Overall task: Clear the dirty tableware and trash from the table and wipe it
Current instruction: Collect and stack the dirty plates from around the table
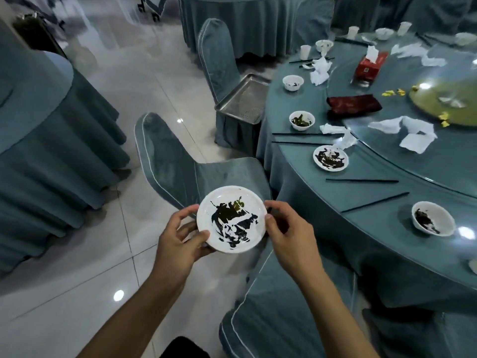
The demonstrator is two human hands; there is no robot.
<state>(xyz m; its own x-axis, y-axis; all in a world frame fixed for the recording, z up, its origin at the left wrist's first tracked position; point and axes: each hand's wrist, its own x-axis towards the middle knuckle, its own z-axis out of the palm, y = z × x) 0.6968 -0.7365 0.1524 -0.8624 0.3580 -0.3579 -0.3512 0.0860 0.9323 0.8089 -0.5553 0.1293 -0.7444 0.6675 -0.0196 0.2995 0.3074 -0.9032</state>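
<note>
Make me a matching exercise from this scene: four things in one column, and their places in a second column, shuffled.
Things:
1. dirty plate
2. metal tray
3. red tissue box
4. bowl with green scraps

Places:
A. on the seat of a covered chair beside the table
B. on the glass turntable
C. held off the table by the left hand and right hand
D. on the tablecloth near the table's edge

Pairs: 1-C, 2-A, 3-B, 4-D
</note>
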